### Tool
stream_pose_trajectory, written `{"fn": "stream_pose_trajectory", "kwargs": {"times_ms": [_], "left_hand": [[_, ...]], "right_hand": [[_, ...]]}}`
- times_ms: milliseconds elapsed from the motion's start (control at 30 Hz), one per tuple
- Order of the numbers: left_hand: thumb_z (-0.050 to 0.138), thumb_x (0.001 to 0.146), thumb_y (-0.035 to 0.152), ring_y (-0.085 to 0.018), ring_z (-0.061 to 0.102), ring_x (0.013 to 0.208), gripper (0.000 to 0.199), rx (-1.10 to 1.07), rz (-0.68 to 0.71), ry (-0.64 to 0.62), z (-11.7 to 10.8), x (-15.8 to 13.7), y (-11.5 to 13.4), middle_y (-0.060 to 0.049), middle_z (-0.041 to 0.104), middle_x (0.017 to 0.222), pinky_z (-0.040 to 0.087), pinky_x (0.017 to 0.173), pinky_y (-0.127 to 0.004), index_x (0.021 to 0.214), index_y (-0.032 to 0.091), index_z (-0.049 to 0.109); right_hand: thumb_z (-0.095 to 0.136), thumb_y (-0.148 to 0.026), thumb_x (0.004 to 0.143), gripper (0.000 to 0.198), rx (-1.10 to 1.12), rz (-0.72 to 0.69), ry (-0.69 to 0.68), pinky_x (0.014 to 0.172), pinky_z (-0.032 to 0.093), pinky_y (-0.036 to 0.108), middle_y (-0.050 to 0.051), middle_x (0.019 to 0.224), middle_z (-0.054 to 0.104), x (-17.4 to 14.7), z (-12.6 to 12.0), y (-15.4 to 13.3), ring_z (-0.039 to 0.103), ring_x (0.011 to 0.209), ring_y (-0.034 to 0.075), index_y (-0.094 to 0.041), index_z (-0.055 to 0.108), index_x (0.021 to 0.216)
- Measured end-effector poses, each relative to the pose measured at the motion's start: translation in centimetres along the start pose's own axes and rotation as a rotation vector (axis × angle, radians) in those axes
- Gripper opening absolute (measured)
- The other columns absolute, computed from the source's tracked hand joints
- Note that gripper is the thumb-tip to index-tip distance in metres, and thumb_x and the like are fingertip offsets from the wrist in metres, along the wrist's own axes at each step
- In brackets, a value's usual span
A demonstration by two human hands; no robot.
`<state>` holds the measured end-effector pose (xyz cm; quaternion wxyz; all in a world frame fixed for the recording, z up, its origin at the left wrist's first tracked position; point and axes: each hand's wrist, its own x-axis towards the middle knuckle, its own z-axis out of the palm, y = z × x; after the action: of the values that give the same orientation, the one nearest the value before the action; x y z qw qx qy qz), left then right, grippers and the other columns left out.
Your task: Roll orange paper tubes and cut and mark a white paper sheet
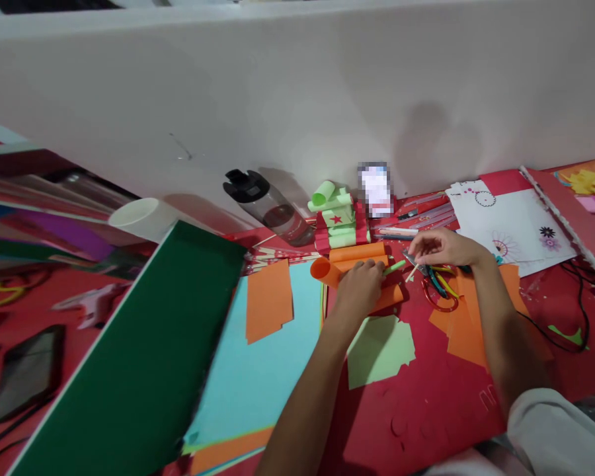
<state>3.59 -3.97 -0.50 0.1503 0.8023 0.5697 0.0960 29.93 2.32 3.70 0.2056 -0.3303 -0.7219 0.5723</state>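
Holding liquid, bottle (269,206) stands beyond left fingers (371,270) (grip unclear); right fingers (419,248) pinch stick (411,273).

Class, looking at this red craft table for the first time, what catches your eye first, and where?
The large dark green board slanting across the left jumps out first. Beside it, an orange piece lies on light blue paper. Further right, the left hand partly covers rolled orange paper, while the right hand holds a thin stick.

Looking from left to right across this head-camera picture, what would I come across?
Dark-screened phone → glue gun → drink bottle → left hand → right hand → yellow paper pieces.
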Motion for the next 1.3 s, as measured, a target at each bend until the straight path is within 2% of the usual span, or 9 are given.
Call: {"fn": "stream_pose_trajectory", "kwargs": {"times_ms": [167, 333, 433, 500, 600, 733, 1000, 1133, 1300], "left_hand": [[0.050, 0.099, 0.016, -0.030, 0.067, 0.088, 0.019, -0.025, -0.020, 0.019, -0.7, 0.0, 0.4, -0.012, 0.071, 0.095, 0.048, 0.072, -0.035, 0.097, 0.021, 0.068], [0.043, 0.110, 0.034, -0.024, 0.071, 0.089, 0.026, -0.543, 0.101, 0.038, -2.8, -0.2, 2.0, -0.008, 0.075, 0.110, 0.054, 0.080, -0.038, 0.118, 0.025, 0.066], [0.051, 0.108, 0.045, -0.020, 0.072, 0.089, 0.028, -0.850, 0.168, -0.025, -3.2, -0.3, 2.3, -0.009, 0.072, 0.127, 0.059, 0.080, -0.036, 0.125, 0.026, 0.063], [0.057, 0.105, 0.045, -0.018, 0.072, 0.085, 0.027, -0.949, 0.179, -0.080, -3.0, -0.2, 2.1, -0.009, 0.071, 0.128, 0.060, 0.078, -0.035, 0.123, 0.025, 0.063], [0.063, 0.102, 0.040, -0.017, 0.070, 0.081, 0.021, -0.957, 0.189, -0.113, -2.5, 0.1, 1.6, -0.008, 0.073, 0.115, 0.058, 0.077, -0.034, 0.115, 0.024, 0.064], [0.065, 0.099, 0.034, -0.020, 0.070, 0.095, 0.014, -0.919, 0.196, -0.089, -2.1, 0.5, 1.3, -0.006, 0.074, 0.105, 0.057, 0.083, -0.035, 0.105, 0.022, 0.067], [0.072, 0.095, 0.037, -0.022, 0.072, 0.096, 0.016, -1.001, 0.135, -0.033, -1.6, 1.0, 0.6, -0.007, 0.076, 0.099, 0.059, 0.091, -0.042, 0.099, 0.022, 0.069], [0.076, 0.093, 0.040, -0.023, 0.072, 0.098, 0.020, -1.079, 0.106, -0.019, -1.7, 1.0, 0.6, -0.008, 0.075, 0.099, 0.059, 0.092, -0.044, 0.100, 0.023, 0.070], [0.081, 0.089, 0.043, -0.020, 0.070, 0.096, 0.026, -1.196, 0.060, 0.007, -2.2, 0.7, 1.2, -0.007, 0.073, 0.102, 0.058, 0.088, -0.038, 0.101, 0.021, 0.071]], "right_hand": [[0.081, -0.031, 0.082, 0.024, 0.026, -0.011, 0.103, 0.085, 0.055, 0.034, 0.005, 0.097, 0.074, 0.5, 0.5, -0.1, 0.068, 0.091, 0.018, -0.021, 0.073, 0.102], [0.081, -0.031, 0.082, 0.024, 0.008, -0.046, 0.139, 0.087, 0.055, 0.037, 0.005, 0.098, 0.075, 0.7, 0.8, -0.5, 0.069, 0.092, 0.019, -0.022, 0.074, 0.103], [0.079, -0.032, 0.084, 0.022, 0.002, -0.067, 0.127, 0.086, 0.055, 0.037, 0.005, 0.097, 0.075, 0.8, 1.0, -0.9, 0.069, 0.091, 0.019, -0.022, 0.074, 0.102], [0.079, -0.032, 0.084, 0.021, 0.011, -0.087, 0.125, 0.086, 0.055, 0.037, 0.003, 0.095, 0.074, 0.9, 1.2, -1.0, 0.068, 0.090, 0.019, -0.022, 0.074, 0.102], [0.079, -0.030, 0.085, 0.020, 0.044, -0.105, 0.102, 0.084, 0.054, 0.034, 0.002, 0.092, 0.074, 1.1, 1.6, -1.1, 0.068, 0.087, 0.017, -0.022, 0.074, 0.102], [0.076, -0.030, 0.087, 0.016, 0.070, -0.109, 0.069, 0.083, 0.054, 0.033, 0.001, 0.089, 0.073, 1.5, 2.3, -1.3, 0.068, 0.084, 0.016, -0.021, 0.072, 0.100], [0.070, -0.031, 0.092, 0.022, -0.038, -0.082, 0.244, 0.089, 0.055, 0.036, 0.005, 0.107, 0.073, 1.7, 2.6, -1.7, 0.068, 0.099, 0.020, -0.024, 0.068, 0.112], [0.065, -0.034, 0.097, 0.018, -0.393, 0.123, 0.366, 0.087, 0.053, 0.038, 0.007, 0.105, 0.074, 0.6, 1.9, -2.2, 0.069, 0.098, 0.024, -0.025, 0.066, 0.113], [0.078, -0.046, 0.089, 0.037, -0.860, 0.546, 0.244, 0.089, 0.052, 0.047, 0.018, 0.114, 0.074, -0.3, 2.3, -1.5, 0.071, 0.107, 0.039, -0.022, 0.065, 0.115]]}}
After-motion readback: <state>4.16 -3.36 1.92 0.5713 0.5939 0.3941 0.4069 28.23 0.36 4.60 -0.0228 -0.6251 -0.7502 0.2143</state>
